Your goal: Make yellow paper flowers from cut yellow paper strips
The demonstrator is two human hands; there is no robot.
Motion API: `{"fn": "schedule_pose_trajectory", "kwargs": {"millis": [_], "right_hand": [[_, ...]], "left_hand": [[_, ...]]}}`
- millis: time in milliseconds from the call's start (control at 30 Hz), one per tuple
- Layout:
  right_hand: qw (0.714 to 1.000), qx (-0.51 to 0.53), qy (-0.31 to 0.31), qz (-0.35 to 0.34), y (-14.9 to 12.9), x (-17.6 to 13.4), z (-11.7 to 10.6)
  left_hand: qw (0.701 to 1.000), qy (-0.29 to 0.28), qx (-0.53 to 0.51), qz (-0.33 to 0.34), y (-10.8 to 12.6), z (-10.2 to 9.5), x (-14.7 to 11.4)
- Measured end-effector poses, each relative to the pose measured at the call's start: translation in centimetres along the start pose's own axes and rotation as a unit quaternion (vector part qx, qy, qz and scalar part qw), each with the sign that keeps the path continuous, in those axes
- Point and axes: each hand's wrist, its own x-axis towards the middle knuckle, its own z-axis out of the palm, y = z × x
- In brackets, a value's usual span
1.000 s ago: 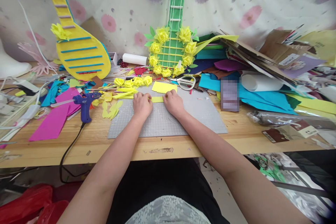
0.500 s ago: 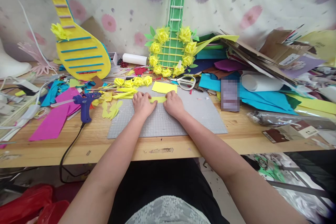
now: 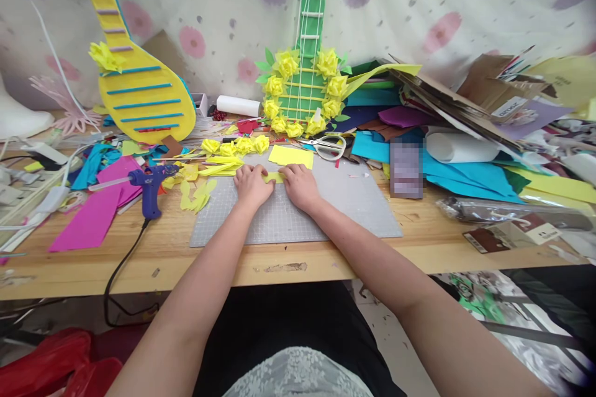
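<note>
A narrow yellow paper-like strip (image 3: 276, 177) lies directly between the two bare hands, toward the far side of a grey gridded cutting mat (image 3: 326, 224). The left hand (image 3: 252, 187) covers the strip's left end, knuckles raised, its thumb angled right along the near edge. The right hand (image 3: 300, 187) bends its fingers over the right end — only a short middle stretch shows in the gap. Both hands touch the strip with curled fingers; whether they pinch it or merely press it down, I cannot tell (the fingertips are partly hidden).

Just beyond the right hand lies a flat yellow rectangular sheet (image 3: 291, 157), with white-handled scissors (image 3: 331, 147) to its right. Crumpled yellow paper-like flowers (image 3: 237, 146) sit in a row beyond the left hand — left of the sheet. Well to the left, a blue glue gun (image 3: 151, 192) rests on the wooden table (image 3: 298, 268).
</note>
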Motion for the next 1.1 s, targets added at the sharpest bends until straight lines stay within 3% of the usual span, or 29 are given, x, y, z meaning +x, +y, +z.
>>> {"fn": "schedule_pose_trajectory", "kwargs": {"millis": [267, 667, 767, 867, 933, 1000, 1100], "right_hand": [[1.0, 0.019, 0.003, 0.003, 0.6, -0.1, 0.2], [0.998, 0.04, 0.043, 0.018, 0.3, -0.5, -0.3], [0.992, 0.058, 0.097, 0.048, 0.1, -0.7, -0.8], [0.981, 0.072, 0.161, 0.077, 0.1, -0.8, -1.4], [0.978, 0.079, 0.174, 0.079, 0.2, -0.8, -1.5], [0.98, 0.08, 0.169, 0.07, 0.3, -0.8, -1.6], [0.985, 0.066, 0.152, 0.049, 0.4, -0.7, -1.3]], "left_hand": [[0.996, 0.003, -0.087, 0.015, -2.2, -0.6, 1.2], [0.988, -0.013, -0.108, 0.113, -1.5, -0.7, 0.5], [0.987, 0.049, -0.106, 0.107, -1.6, -1.0, 0.5], [0.979, 0.162, -0.119, 0.023, -1.7, -1.4, 0.5], [0.973, 0.207, -0.106, -0.006, -1.5, -1.6, 0.2], [0.976, 0.2, -0.073, 0.045, -1.0, -1.5, -0.2], [0.97, 0.104, -0.022, 0.218, 0.5, -0.6, -1.0]]}}
